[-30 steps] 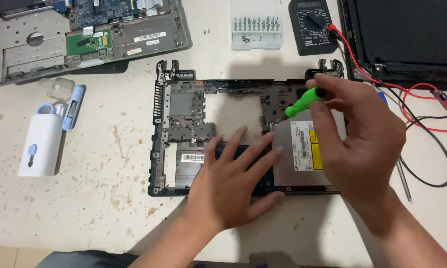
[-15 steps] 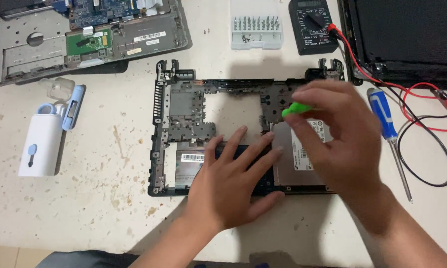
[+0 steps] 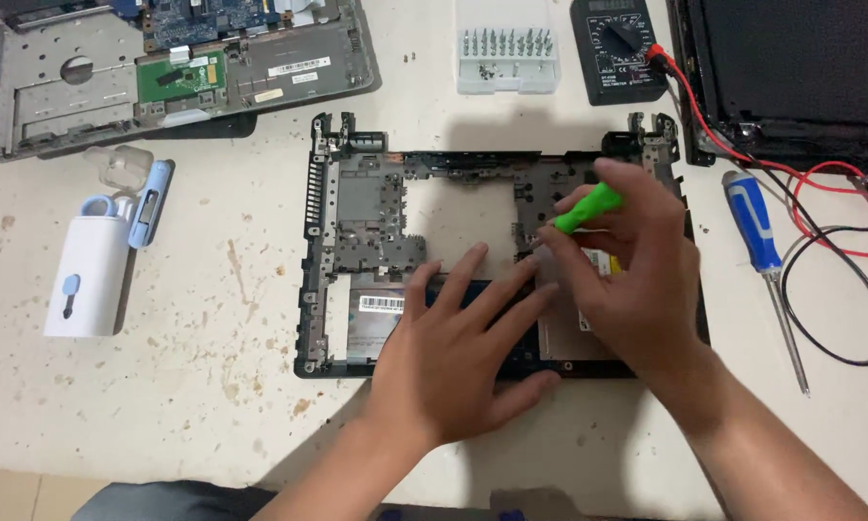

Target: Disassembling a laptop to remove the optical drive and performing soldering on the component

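Observation:
A stripped black laptop base (image 3: 357,222) lies on the white table, with a silver optical drive (image 3: 603,265) in its right half. My left hand (image 3: 458,352) lies flat on the base's lower middle, fingers spread, pressing it down. My right hand (image 3: 632,270) grips a green-handled screwdriver (image 3: 588,207) and holds its tip down at the drive's upper left corner. The tip itself is hidden behind my fingers.
A blue-handled screwdriver (image 3: 762,256) lies to the right. A clear bit case (image 3: 506,53), a black multimeter (image 3: 617,48) with red and black leads (image 3: 820,193), a laptop screen (image 3: 791,68), another opened laptop part (image 3: 174,72) and a white cleaning kit (image 3: 92,275) surround the base.
My right hand has moved left with the green screwdriver, from the base's upper right corner to the drive's upper left. My left hand stays put.

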